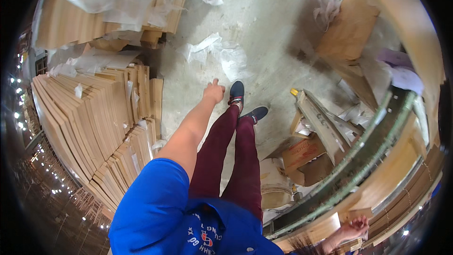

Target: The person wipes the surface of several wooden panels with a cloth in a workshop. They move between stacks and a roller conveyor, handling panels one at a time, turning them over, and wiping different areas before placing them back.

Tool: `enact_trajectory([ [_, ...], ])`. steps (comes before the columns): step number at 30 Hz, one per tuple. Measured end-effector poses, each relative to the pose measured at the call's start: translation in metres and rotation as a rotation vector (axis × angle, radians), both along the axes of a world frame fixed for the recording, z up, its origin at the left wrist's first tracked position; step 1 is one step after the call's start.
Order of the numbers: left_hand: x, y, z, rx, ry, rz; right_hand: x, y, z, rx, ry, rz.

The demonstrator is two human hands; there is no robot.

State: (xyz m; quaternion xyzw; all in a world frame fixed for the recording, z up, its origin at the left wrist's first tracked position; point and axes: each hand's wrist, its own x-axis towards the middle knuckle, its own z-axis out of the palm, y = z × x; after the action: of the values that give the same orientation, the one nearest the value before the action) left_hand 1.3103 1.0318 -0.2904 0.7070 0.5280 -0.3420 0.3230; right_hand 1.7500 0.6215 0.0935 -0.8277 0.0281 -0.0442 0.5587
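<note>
My left hand [214, 91] hangs in front of me above the concrete floor, fingers apart and nothing in it. It is nearest to my dark shoe [237, 91] and to crumpled white plastic film [222, 56] on the floor. Off at the lower right, my right hand [355, 229] is raised over the wooden boards beside the green-edged machine frame [325, 198]. Its fingers are loosely bent and apart, with no object visible in them. Whether it touches the boards I cannot tell.
Tall stacks of wooden panels [89, 123] stand on my left, with film draped over the far stack [113, 9]. Right of my legs are a white bucket [275, 184], a cardboard box [302, 153] and a wooden frame [323, 120]. A brown sheet [349, 28] leans farther off.
</note>
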Motion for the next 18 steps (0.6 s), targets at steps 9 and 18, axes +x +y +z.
enact_trajectory([
  [9,0.014,0.038,-0.201,0.149,0.297,-0.531,0.009,0.016,-0.019,-0.166,0.042,0.027],
  [18,0.034,0.027,-0.307,0.331,-0.039,0.161,0.004,0.034,-0.059,-0.16,0.042,0.03],
])
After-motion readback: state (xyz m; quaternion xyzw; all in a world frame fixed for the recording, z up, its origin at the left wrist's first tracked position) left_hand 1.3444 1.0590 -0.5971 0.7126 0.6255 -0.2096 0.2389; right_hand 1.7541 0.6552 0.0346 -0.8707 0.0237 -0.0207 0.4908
